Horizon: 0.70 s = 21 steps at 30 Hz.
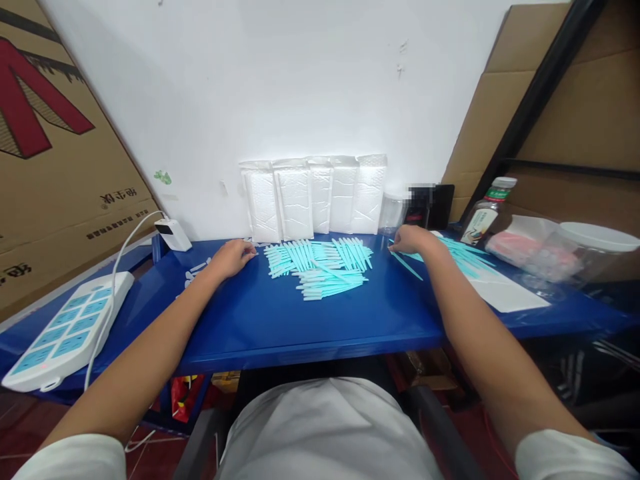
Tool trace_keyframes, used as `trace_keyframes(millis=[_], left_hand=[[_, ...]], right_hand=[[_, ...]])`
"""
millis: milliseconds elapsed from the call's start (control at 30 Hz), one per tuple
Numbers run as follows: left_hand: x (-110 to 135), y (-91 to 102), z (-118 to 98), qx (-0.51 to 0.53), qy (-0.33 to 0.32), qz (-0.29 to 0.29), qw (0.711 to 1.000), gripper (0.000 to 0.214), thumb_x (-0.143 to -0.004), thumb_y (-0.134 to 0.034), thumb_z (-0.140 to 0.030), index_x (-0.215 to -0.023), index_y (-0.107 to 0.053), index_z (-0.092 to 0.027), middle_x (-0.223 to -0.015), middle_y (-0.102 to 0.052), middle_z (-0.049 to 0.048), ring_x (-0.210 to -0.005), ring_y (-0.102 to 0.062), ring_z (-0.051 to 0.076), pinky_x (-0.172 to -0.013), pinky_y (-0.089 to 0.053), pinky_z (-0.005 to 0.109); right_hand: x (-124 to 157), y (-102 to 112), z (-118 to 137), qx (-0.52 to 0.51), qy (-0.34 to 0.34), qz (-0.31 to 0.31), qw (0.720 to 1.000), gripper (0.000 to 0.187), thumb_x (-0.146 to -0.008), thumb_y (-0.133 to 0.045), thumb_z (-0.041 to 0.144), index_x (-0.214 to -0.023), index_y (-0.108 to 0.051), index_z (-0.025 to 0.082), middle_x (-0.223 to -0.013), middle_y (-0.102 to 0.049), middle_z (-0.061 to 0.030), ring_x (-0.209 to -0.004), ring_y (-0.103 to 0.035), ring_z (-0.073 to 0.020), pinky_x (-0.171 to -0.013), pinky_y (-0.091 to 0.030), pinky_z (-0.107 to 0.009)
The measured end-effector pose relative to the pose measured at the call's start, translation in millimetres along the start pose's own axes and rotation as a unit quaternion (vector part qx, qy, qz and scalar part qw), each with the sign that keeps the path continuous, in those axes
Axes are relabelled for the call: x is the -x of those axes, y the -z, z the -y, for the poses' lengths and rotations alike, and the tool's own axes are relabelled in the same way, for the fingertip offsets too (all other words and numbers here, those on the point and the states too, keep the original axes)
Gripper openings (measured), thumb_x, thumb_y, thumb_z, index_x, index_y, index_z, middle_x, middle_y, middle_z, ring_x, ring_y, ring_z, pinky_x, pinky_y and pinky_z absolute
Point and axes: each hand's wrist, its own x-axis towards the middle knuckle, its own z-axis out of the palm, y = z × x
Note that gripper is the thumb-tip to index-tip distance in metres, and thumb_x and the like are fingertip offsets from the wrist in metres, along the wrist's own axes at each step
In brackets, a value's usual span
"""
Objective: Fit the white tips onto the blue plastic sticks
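My left hand (234,259) rests at the left of the table, fingertips pinched together. What they hold, if anything, is too small to make out. Small clear-white pieces (193,273) lie beside that wrist. In the middle is a pile of thin turquoise sticks with pale ends (320,267), stacked in several directions, between the hands. My right hand (411,239) is closed in a pinch around the end of a thin turquoise stick (391,243). Another turquoise stick (409,267) lies just below it. Behind the right wrist, loose turquoise sticks (467,257) spread over a white sheet (515,293).
White padded packets (313,200) lean against the wall behind the pile, beside a clear jar (393,212). At right stand a bottle (485,213) and a lidded clear tub (570,250). A power strip (70,333) and a small white device (173,235) sit at left.
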Motion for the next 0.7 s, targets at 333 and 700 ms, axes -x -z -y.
trace_keyframes(millis=[333,700], left_hand=[[1.8,3.2,-5.7,-0.036,-0.012,0.013,0.999,0.034,-0.082,-0.054,-0.027,-0.108,-0.073,-0.018,-0.099,-0.074,0.0123,-0.09,-0.068,0.028,-0.082,-0.05,0.036],[7.5,6.7,-13.4,0.12,0.046,-0.065,0.99,0.031,-0.087,-0.058,-0.04,-0.107,-0.07,-0.02,-0.091,-0.074,0.0079,-0.075,-0.069,0.023,-0.074,-0.051,0.035]], right_hand=[[9.3,5.2,0.3,-0.023,0.035,0.153,0.987,0.028,-0.081,-0.078,0.042,-0.081,-0.074,0.014,-0.081,-0.074,-0.0111,-0.073,-0.069,-0.0242,-0.065,-0.053,-0.033],[10.2,6.5,12.0,-0.134,0.067,0.047,0.988,0.027,-0.097,-0.057,0.028,-0.078,-0.071,0.015,-0.078,-0.076,-0.0121,-0.063,-0.069,-0.02,-0.063,-0.05,-0.03]])
